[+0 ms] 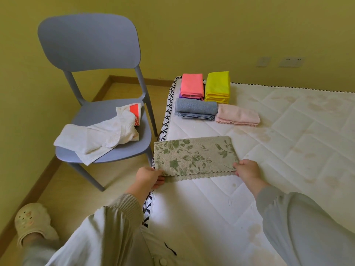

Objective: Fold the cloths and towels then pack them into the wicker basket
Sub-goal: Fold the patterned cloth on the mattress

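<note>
Yellow walls and a wooden floor are framing the head view, with a quilted white mattress (pixel 288 131) serving as the folding surface and a grey-blue chair (pixel 88 41) standing just beside its left edge.

Head view, work in hand: a green floral cloth (pixel 194 156) is lying flat at the near left corner of the mattress, already doubled into a long strip, its scalloped edges showing as two layers along the near side. The left hand (pixel 148 176) is pinching the strip's near left corner and the right hand (pixel 246 169) is pinching its near right corner, fingers curled onto the fabric in both cases. Judging by this, a further fold of the same cloth is under way.

Head view, work done: four folded piles are sitting together at the far left corner of the mattress. A coral cloth (pixel 192 84) is resting on a purple one (pixel 180 95), a yellow stack (pixel 218 84) is touching it on the right, and a blue-grey towel (pixel 195 108) and a pale pink towel (pixel 237 115) are lying just in front.

Head view, work left: a white towel (pixel 99 137) with an orange-printed end is lying rumpled on the chair seat, apparently awaiting folding. No wicker basket is appearing anywhere in view, so packing seems not yet begun; folding looks well past halfway.
</note>
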The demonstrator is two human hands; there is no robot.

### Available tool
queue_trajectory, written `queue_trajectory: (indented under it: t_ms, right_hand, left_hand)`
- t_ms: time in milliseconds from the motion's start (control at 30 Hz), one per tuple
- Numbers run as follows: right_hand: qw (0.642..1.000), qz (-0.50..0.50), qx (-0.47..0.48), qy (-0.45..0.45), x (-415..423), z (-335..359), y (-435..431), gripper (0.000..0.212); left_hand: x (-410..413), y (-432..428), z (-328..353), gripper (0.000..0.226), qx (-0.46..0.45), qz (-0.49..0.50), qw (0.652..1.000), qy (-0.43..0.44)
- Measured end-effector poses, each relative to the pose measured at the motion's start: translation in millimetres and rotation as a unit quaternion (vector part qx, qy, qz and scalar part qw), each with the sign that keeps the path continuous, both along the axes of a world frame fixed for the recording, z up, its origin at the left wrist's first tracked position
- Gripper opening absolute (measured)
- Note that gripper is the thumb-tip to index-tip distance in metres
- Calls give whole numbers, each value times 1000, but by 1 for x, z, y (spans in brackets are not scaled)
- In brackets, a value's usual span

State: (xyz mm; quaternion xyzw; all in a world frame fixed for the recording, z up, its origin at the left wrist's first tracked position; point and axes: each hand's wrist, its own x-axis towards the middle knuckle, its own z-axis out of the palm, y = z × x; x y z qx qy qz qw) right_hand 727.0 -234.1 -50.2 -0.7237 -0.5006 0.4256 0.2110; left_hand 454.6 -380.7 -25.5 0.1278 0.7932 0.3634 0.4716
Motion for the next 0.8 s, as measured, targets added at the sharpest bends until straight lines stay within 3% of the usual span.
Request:
queue_trajectory:
  t_ms: [200, 367, 500, 600, 700, 800]
  right_hand:
    - [996, 5, 68, -59, 2, -8, -12, 35]
    - [991, -12, 108, -79, 2, -15, -21, 32]
    - [985, 30, 112, -130, 0, -15, -21, 26]
    - [966, 31, 172, -193, -6, -14, -26, 5]
    - [930, 28, 280, -236, -15, -16, -26, 28]
    - [912, 102, 340, -206, -45, -8, -24, 39]
  left_hand:
    - [2, -6, -2, 18, -16, -40, 999, 7]
    - [2, -11, -1, 12, -18, -59, 998, 30]
    - [1, -11, -6, 30, -23, -103, 990, 98]
    - [5, -11, -1, 22, -68, -182, 936, 292]
    - [7, -1, -6, 19, 37, -219, 855, 468]
    - [10, 20, -16, 40, 103, -300, 783, 535]
